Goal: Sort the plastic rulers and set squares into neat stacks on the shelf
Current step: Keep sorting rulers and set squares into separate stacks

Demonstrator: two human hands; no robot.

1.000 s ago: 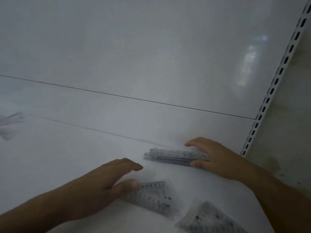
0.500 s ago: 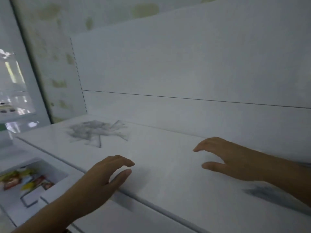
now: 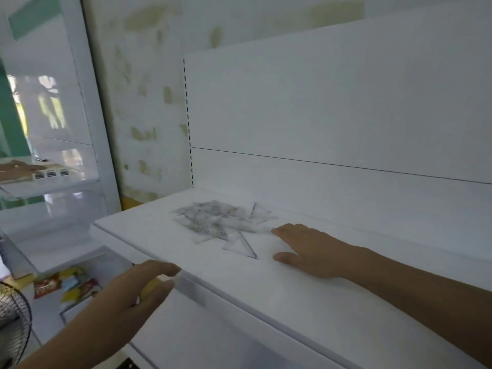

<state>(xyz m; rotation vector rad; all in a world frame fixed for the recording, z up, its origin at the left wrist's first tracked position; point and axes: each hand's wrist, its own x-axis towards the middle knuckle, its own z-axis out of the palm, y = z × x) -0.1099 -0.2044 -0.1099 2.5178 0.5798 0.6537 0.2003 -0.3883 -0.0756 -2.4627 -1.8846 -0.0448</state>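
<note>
Fan grille (image 3: 12, 323) at the frame's 8 o'clock edge, dark wire, only partly in view.

Lower shelf tray (image 3: 48, 312) just right of it holds a loose scatter of snack packets (image 3: 66, 284), red, yellow and pale blue; they overlap and blur, so no sure count.

Left hand (image 3: 133, 291) comes in from 7 o'clock, forearm bare, palm down, fingers (image 3: 162, 269) loosely extended and a little spread, thumb below them. It hangs at the front lip of the white shelf (image 3: 266, 294), fingertips about level with the edge. Nothing in it; grip wide and slack. Contact with the shelf lip cannot be told.

Pile of clear rulers and set squares (image 3: 213, 219) lies on the shelf top at about 12 o'clock from the left hand, toward the shelf's back left. Pieces are heaped crosswise and see-through, so the total cannot be counted. Two triangles stand apart enough to tell: one set square (image 3: 259, 213) at the pile's 2 o'clock side, another set square (image 3: 241, 246) at its 5 o'clock side, flat on the shelf.

Right hand (image 3: 311, 251) enters from 4 o'clock, palm down, low over the shelf, fingers stretched toward the pile, thumb splayed toward the front edge. Fingertips reach the pile's right fringe; touching or not cannot be told. Open span, holding nothing.
</note>
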